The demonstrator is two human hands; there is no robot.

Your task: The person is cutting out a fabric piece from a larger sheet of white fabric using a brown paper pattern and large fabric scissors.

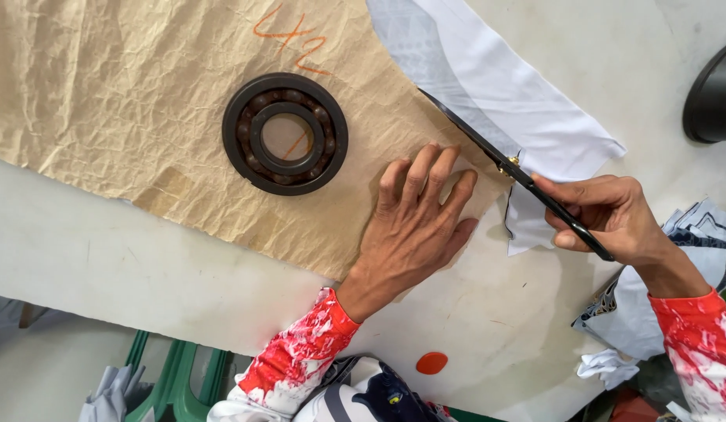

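Bench (pixel 105 258), white and scuffed, fills most of the head view. Brown paper pattern (pixel 128 101), crinkled, lies flat over the bench's upper left, with orange handwriting near its top edge. White fabric (pixel 527 117) lies under the pattern's right edge and sticks out to the right, touching the bench.

Left hand (pixel 416 223) presses palm down on the pattern's lower right corner, fingers (pixel 425 168) spread wide and flat, gripping nothing. Right hand (pixel 613 215) is closed around the handles of black scissors (pixel 495 152), fingers curled tight. Scissors run diagonally from the hand up-left along the pattern's right edge, over the white fabric; brass pivot screw just beside the left fingertips. Blades look near closed, can't tell exactly.

Bearing ring (pixel 285 134), dark metal, round, with balls visible between the inner and outer ring, sits on the pattern left of the left hand, near it, not touching. Both sleeves are red-and-white patterned.

Fabric scraps (pixel 660 312), white and dark patterned, are piled at the bench's right edge below the right wrist. Black rounded object (pixel 714 94) is at the far right edge, cut off, kind unclear. Green stool frame (pixel 175 383) shows below the bench, lower left. Small orange disc (pixel 431 362) lies on the bench near the bottom edge.
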